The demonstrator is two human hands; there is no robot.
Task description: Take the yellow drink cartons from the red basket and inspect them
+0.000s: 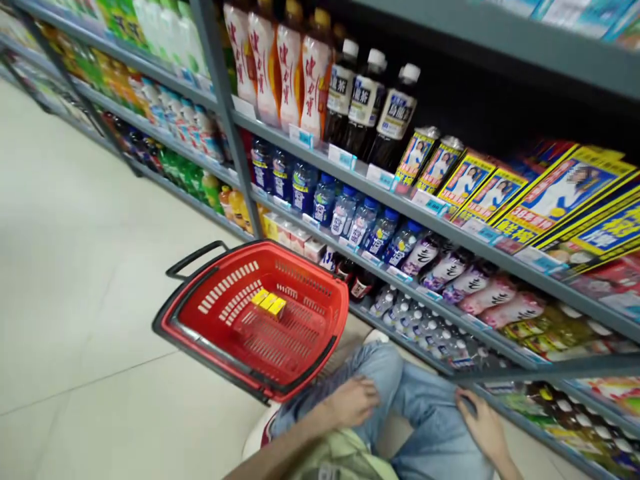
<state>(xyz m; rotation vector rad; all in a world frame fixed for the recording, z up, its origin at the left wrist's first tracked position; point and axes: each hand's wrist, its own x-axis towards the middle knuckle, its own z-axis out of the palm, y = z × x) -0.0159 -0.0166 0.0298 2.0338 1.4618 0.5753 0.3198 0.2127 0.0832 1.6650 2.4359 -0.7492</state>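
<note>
I crouch in a shop aisle in blue jeans. My left hand (pixel 353 400) rests on my left knee, fingers loosely curled, holding nothing. My right hand (pixel 483 420) lies flat on my right thigh, close to the lowest shelf edge, also with nothing in it. A red plastic shopping basket (pixel 210 300) with black handles stands on the floor just ahead of my left knee. Inside it lie a few small yellow boxes (pixel 269 303).
Grey metal shelving (pixel 425 217) runs along the right, packed with drink bottles (pixel 345 213), dark tea bottles (pixel 367 100), yellow boxed goods (pixel 550 193) and small bottles low down (pixel 425 327). Pale tiled floor (pixel 75 267) spreads to the left.
</note>
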